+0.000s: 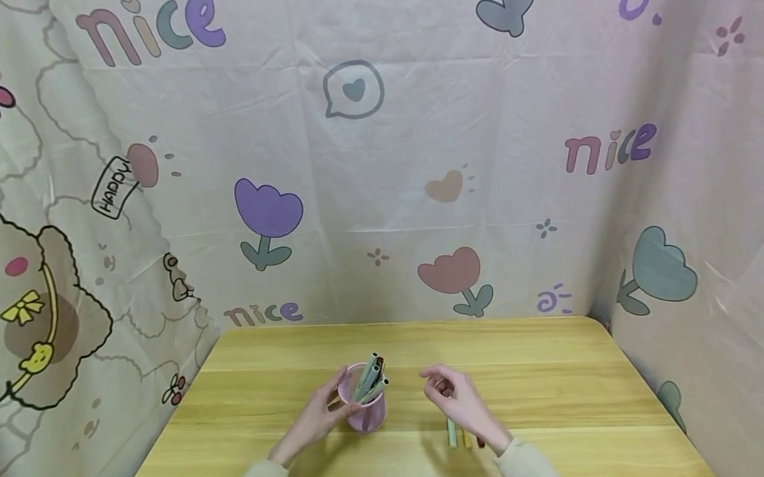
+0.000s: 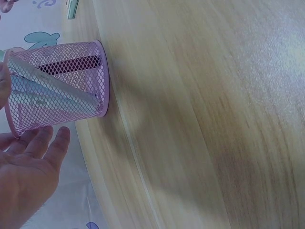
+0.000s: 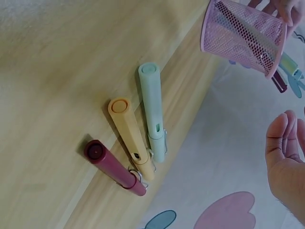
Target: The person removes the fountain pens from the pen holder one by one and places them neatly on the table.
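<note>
Working over a wood-grain tabletop [image 1: 248, 414] before a printed cloth [image 1: 377, 151]; judged partway through filling a pink mesh cup [image 1: 370, 419] with pens — some in, some out; placing the cup left of the right hand [image 1: 456, 396], base down at the tabletop, near upright, perhaps a slight lean; unable to tell from these angles whether fully seated;

Gripping with the left hand [image 1: 323, 411]: thumb and fingers set around the cup near its rim, pinching it, probably to steady it;

Counting as done, inside the cup: a leaning bunch of pens [image 1: 367, 378], mostly pale green to bluish, plus at least one dark red pen [image 3: 279, 81]; ends poking out over the rim; no sure count through mesh and overlap;

Counting as left, loose on the tabletop by the right wrist: a pale green pen [image 3: 153, 109], a yellow pen [image 3: 129, 136] and a maroon pen [image 3: 113, 166]; lying side by side in a slight fan, close together, well apart from the cup; partly hidden under the forearm in the head view, plain in the right wrist view;

Reading the right grip as slack — fingers loosely bent, nothing seen between; hanging above the tabletop between cup and loose pens; judged free for another pick, with three pens yet to go in
</note>
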Action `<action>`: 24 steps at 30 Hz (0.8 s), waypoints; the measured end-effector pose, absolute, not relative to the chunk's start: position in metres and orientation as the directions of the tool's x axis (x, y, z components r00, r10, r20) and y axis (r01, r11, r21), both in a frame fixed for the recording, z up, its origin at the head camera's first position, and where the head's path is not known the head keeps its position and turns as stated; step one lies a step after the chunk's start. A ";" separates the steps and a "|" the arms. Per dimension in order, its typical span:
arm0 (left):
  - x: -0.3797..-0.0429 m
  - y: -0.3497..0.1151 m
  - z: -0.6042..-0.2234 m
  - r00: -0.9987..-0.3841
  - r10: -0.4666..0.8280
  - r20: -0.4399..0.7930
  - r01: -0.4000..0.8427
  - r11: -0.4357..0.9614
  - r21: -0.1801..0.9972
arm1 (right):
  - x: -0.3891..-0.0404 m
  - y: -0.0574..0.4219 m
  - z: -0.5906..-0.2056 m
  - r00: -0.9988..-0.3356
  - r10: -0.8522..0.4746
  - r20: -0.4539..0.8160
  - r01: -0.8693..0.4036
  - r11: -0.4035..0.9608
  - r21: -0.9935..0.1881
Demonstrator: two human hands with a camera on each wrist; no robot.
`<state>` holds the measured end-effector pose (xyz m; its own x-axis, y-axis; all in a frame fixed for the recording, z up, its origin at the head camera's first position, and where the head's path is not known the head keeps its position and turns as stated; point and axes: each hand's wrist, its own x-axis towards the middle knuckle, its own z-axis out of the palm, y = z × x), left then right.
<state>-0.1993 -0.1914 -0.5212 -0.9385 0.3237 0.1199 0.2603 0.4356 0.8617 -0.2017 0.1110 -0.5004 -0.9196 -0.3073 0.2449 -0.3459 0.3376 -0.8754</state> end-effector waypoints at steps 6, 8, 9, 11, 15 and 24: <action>-0.200 -0.191 -0.522 -0.939 0.322 0.120 0.262 0.441 0.858 | -0.199 0.109 -0.500 -0.906 -0.329 0.265 -0.374 0.332 -0.866; -0.201 -0.191 -0.522 -0.938 0.324 0.121 0.262 0.438 0.860 | -0.197 0.108 -0.498 -0.904 -0.336 0.266 -0.377 0.325 -0.867; -0.201 -0.191 -0.522 -0.938 0.323 0.121 0.262 0.437 0.861 | -0.197 0.108 -0.497 -0.903 -0.337 0.267 -0.378 0.324 -0.868; -0.201 -0.191 -0.523 -0.939 0.322 0.124 0.264 0.436 0.860 | -0.195 0.106 -0.495 -0.901 -0.341 0.267 -0.379 0.322 -0.867; -0.200 -0.191 -0.523 -0.940 0.318 0.126 0.263 0.440 0.858 | -0.194 0.105 -0.493 -0.899 -0.346 0.269 -0.381 0.313 -0.870; -0.199 -0.191 -0.522 -0.939 0.318 0.131 0.268 0.437 0.859 | -0.190 0.103 -0.493 -0.891 -0.351 0.290 -0.397 0.287 -0.872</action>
<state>-0.1989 -0.1915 -0.5216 -0.9390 0.3179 0.1310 0.2678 0.4372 0.8586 -0.1901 0.1029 -0.4925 -0.8906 -0.3506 0.2898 -0.3968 0.2875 -0.8717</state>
